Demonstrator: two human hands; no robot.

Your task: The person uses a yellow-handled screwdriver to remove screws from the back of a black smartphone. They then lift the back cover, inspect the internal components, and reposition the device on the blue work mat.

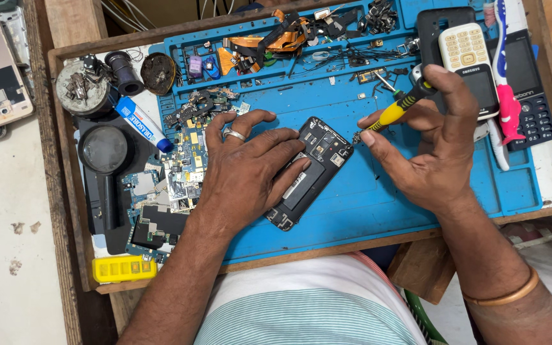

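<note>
A black phone (311, 169) with its back off lies tilted on the blue work mat (378, 198), circuit parts exposed at its upper end. My left hand (244, 166), a ring on one finger, presses flat on the phone's left side and holds it down. My right hand (426, 144) grips a small screwdriver (394, 110) with a yellow and black handle. Its tip points down-left, just right of the phone's top corner.
A white keypad phone (466, 61), a black keypad phone (526, 89) and a pink-and-white toothbrush (505, 76) lie at the right. Loose circuit boards (174, 185), a magnifier (105, 153), a blue-and-white tube (142, 121) and a yellow box (124, 268) sit left. Small parts fill the mat's top trays (276, 41).
</note>
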